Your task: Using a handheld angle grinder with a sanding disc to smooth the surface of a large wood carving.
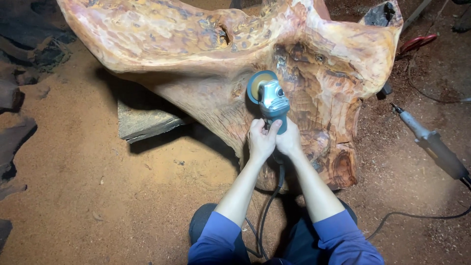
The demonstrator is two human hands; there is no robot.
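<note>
The large, pale orange carved root slab of burl wood (206, 44) fills the upper half of the view, its knotted, pitted surface tilting over a floor of reddish sawdust (73, 186); a flat grey wooden block (144, 120) lies under its left side, partly in shadow; a long grey die grinder with a thin bit (431, 145) lies on the sawdust well to the right, its dark cable trailing off; a red-handled tool (417, 42) lies beyond it near the top right. The teal and silver angle grinder with a tan sanding disc (269, 98) sits against the slab's rough central hollow, disc touching the wood, its black cord (267, 211) dropping between the 2 blue-sleeved arms. The left hand (261, 140) is clenched round the grinder's body from the left, thumb up along the housing; the right hand (289, 140) wraps the same body just beside it, the 2 hands touching. Judged from this grip, good work here calls for a shallow disc angle, light even pressure, and slow passes along the grain so the disc does not gouge the hollow; the cord looks best kept behind the wrists, clear of the disc; both hands firm, since knots could kick the tool.
</note>
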